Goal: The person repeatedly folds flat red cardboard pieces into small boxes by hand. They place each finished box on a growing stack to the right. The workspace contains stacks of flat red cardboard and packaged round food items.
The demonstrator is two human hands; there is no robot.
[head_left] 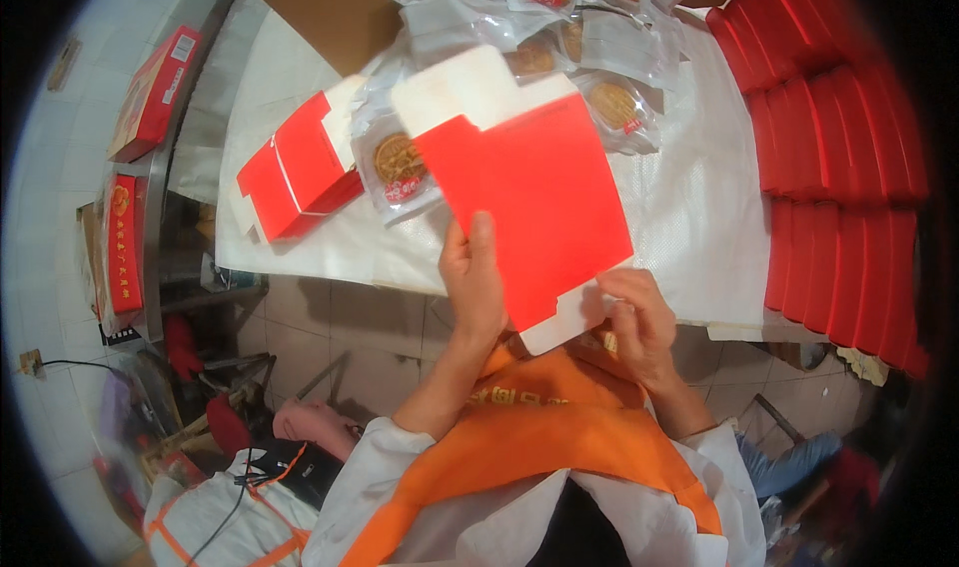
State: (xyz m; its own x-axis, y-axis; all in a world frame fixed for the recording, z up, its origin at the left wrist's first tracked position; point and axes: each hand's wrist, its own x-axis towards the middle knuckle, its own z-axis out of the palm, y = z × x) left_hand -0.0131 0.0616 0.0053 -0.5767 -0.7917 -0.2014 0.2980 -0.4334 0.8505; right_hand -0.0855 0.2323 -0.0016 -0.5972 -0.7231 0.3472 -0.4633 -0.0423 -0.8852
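I hold a flat red carton blank (529, 192) with white flaps up in front of me. My left hand (475, 282) grips its lower left edge, thumb lying on the red face. My right hand (634, 317) pinches the white bottom flap at the lower right corner. Behind it on the white table cover (699, 217) lie several clear-wrapped round pastries, one (400, 162) right beside the blank. A folded red box (300, 172) with open flaps rests to the left.
Rows of stacked flat red cartons (839, 167) fill the table's right side. A brown cardboard sheet (335, 7) lies at the back. Red boxes (150, 92) sit on a metal rack at far left. A person in white crouches below left (250, 487).
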